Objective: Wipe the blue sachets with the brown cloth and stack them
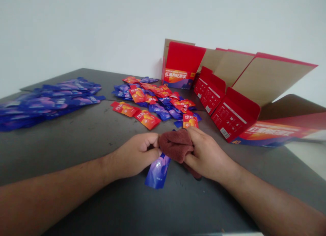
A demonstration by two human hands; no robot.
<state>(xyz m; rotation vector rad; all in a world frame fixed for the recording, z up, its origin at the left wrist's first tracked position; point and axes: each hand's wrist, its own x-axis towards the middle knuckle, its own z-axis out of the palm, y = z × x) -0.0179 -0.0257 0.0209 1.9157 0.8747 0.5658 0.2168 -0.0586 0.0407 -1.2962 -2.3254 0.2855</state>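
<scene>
Head: fuzzy brn cloth [176, 145], rect. pouch [158, 172]

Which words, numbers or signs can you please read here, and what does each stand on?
"红黑枸杞原浆": far box.
"40": far box and near box.
"纯", next character unclear: red sachets.
Too small or blurred: the far box's Latin line, the near box's large characters, white print and barcodes on red flaps, print on blue sachets.
</scene>
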